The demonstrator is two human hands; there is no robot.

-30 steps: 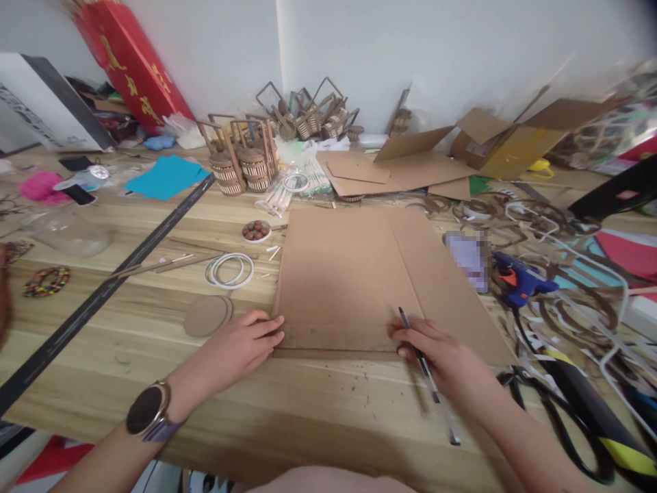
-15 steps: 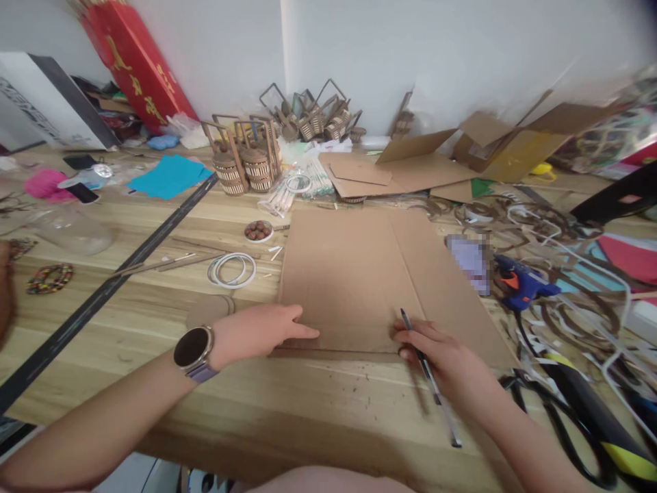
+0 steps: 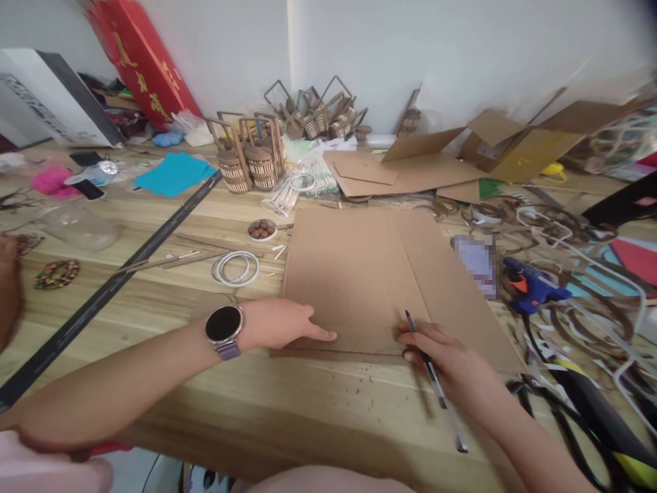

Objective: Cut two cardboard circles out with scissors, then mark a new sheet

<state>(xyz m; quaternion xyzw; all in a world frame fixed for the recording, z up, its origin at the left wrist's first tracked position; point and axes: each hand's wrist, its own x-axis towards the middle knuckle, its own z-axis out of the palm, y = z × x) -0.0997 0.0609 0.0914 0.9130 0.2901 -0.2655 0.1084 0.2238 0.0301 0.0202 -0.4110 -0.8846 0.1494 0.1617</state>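
A flat sheet of brown cardboard [image 3: 354, 274] lies on the wooden table before me, a crease running down its right part. My left hand [image 3: 282, 325], with a watch [image 3: 224, 324] on the wrist, rests palm down over the sheet's near left corner. One of its digits is stretched out along the near edge; the others are partly hidden. At the near edge, further right, my right hand [image 3: 441, 349] holds a slim pen [image 3: 436, 383], its dark tip up and away from the cardboard. Fingertips of that hand touch the sheet's edge.
White rings [image 3: 235, 268] and a dish of brown beads [image 3: 262, 230] lie left of the sheet. A blue glue gun [image 3: 534, 284], coiled strips and black-handled scissors [image 3: 564, 418] crowd the right. Small woven baskets [image 3: 249, 157] stand behind. Another person's hand [image 3: 7, 287] shows at far left.
My left hand has slid a little to the right along the cardboard's near edge. The right hand keeps the pen in nearly the same place. The view has shifted slightly.
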